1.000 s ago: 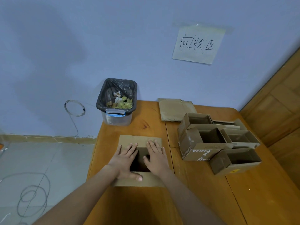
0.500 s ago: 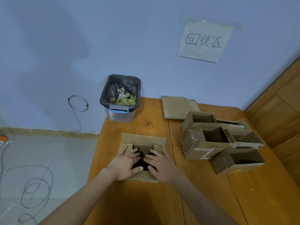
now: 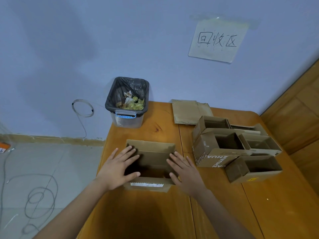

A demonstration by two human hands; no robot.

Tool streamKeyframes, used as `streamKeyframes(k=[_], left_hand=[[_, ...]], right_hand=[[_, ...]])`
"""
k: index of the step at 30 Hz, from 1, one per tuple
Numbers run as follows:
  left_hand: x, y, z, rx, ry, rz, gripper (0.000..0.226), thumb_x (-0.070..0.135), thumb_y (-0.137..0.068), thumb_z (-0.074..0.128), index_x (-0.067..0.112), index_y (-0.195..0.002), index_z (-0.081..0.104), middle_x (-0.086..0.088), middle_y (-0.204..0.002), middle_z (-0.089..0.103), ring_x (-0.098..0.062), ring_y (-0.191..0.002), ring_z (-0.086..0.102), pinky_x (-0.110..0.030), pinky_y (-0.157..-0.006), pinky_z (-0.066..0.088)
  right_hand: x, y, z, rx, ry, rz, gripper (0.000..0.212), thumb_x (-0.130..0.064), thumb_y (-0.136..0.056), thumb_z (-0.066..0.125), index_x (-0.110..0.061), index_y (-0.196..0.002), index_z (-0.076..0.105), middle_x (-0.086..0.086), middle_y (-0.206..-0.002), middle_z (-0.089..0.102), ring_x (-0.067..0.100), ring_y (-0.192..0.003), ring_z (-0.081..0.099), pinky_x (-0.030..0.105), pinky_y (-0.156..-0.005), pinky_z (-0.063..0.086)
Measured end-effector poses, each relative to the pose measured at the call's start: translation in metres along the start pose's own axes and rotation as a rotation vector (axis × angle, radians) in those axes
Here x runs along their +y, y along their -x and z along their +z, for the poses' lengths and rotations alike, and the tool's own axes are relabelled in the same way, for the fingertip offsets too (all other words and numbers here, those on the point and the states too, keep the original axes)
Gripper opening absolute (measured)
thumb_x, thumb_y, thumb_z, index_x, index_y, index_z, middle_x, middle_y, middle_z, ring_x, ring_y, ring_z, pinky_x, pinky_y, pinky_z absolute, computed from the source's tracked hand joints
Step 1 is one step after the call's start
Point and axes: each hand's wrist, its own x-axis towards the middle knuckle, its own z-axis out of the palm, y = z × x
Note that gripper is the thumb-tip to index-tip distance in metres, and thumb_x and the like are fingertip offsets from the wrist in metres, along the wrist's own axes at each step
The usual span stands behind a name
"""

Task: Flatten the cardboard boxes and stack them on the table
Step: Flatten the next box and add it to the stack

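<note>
An open brown cardboard box [image 3: 151, 152] stands on the wooden table [image 3: 155, 213] in front of me, its top flaps spread. My left hand [image 3: 119, 168] lies with straight fingers on the box's left side, thumb at the near edge. My right hand [image 3: 184, 169] lies the same way on the right side. Several open cardboard boxes [image 3: 231, 149] are clustered to the right, one printed ZHUAN. A flattened cardboard box [image 3: 188, 111] lies at the back of the table near the wall.
A clear bin with a black liner [image 3: 127, 104] and wrappers inside stands at the table's back left corner. A paper sign [image 3: 217, 40] hangs on the wall. Wooden panelling [image 3: 296, 109] rises at the right. Cables [image 3: 38, 200] lie on the floor at the left.
My hands have moved apart from the middle of the box to its left and right sides. The box's opening now shows wider between them.
</note>
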Motion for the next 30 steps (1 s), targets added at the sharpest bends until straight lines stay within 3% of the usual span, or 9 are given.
streamKeyframes(k=[5, 12, 16, 20, 22, 25, 28, 30], left_hand=[[-0.010, 0.015, 0.000, 0.084, 0.152, -0.051, 0.097, 0.090, -0.073, 0.004, 0.033, -0.150, 0.023, 0.017, -0.157, 0.008, -0.002, -0.146, -0.010, -0.034, -0.119, -0.008], [-0.012, 0.023, 0.002, 0.158, 0.304, -0.087, 0.095, 0.089, -0.075, 0.014, 0.030, -0.149, 0.024, 0.015, -0.157, 0.012, -0.003, -0.147, -0.002, -0.040, -0.122, -0.002], [-0.009, 0.022, 0.000, 0.191, 0.377, -0.029, 0.086, 0.085, -0.079, 0.026, 0.034, -0.148, 0.023, 0.016, -0.158, 0.012, -0.002, -0.148, 0.000, -0.039, -0.121, -0.003], [-0.002, 0.018, -0.003, 0.249, 0.380, 0.045, 0.087, 0.081, -0.080, 0.041, 0.032, -0.150, 0.023, 0.012, -0.162, 0.007, -0.009, -0.149, -0.005, -0.043, -0.120, -0.002], [0.000, 0.014, -0.005, 0.197, 0.330, 0.082, 0.097, 0.085, -0.075, 0.043, 0.033, -0.152, 0.017, 0.011, -0.162, -0.003, -0.012, -0.149, -0.013, -0.045, -0.119, -0.003], [-0.003, 0.003, -0.012, 0.035, 0.200, 0.101, 0.118, 0.096, -0.061, 0.042, 0.039, -0.152, -0.007, 0.010, -0.157, -0.029, -0.016, -0.143, -0.032, -0.044, -0.115, -0.013], [-0.009, -0.012, -0.021, -0.106, 0.060, 0.095, 0.133, 0.102, -0.049, 0.039, 0.039, -0.143, -0.033, 0.006, -0.147, -0.047, -0.019, -0.134, -0.046, -0.041, -0.109, -0.025], [-0.010, -0.023, -0.027, -0.185, 0.010, 0.094, 0.135, 0.102, -0.047, 0.040, 0.041, -0.138, -0.039, 0.001, -0.144, -0.051, -0.023, -0.131, -0.049, -0.042, -0.107, -0.029]], right_hand=[[0.000, 0.006, 0.005, 0.085, -0.122, 0.060, 0.049, -0.041, -0.099, 0.033, -0.029, -0.146, 0.034, -0.017, -0.154, 0.011, -0.004, -0.143, -0.007, 0.029, -0.118, 0.004], [0.004, 0.009, 0.007, 0.184, -0.279, 0.118, 0.042, -0.030, -0.100, 0.044, -0.022, -0.141, 0.045, -0.016, -0.152, 0.023, -0.004, -0.143, 0.005, 0.037, -0.117, 0.022], [-0.001, 0.009, 0.003, 0.188, -0.311, 0.083, 0.045, -0.037, -0.098, 0.038, -0.024, -0.141, 0.043, -0.014, -0.154, 0.022, -0.001, -0.144, 0.007, 0.038, -0.117, 0.023], [-0.008, 0.011, -0.002, 0.189, -0.274, 0.000, 0.055, -0.051, -0.096, 0.036, -0.032, -0.146, 0.030, -0.014, -0.158, 0.012, 0.006, -0.146, 0.002, 0.037, -0.115, 0.017], [-0.008, 0.011, -0.002, 0.156, -0.222, -0.038, 0.067, -0.063, -0.092, 0.035, -0.036, -0.150, 0.015, -0.014, -0.160, 0.003, 0.011, -0.147, -0.002, 0.039, -0.115, 0.016], [-0.004, 0.007, -0.004, 0.051, -0.176, -0.040, 0.094, -0.081, -0.079, 0.037, -0.040, -0.150, -0.009, -0.013, -0.159, -0.013, 0.016, -0.146, -0.016, 0.048, -0.116, 0.013], [0.003, -0.003, -0.013, -0.047, -0.158, -0.035, 0.111, -0.089, -0.067, 0.041, -0.041, -0.146, -0.020, -0.012, -0.156, -0.025, 0.016, -0.143, -0.025, 0.059, -0.114, 0.015], [0.007, -0.012, -0.019, -0.118, -0.134, -0.046, 0.117, -0.089, -0.064, 0.046, -0.041, -0.144, -0.025, -0.012, -0.154, -0.031, 0.016, -0.141, -0.029, 0.061, -0.113, 0.017]])
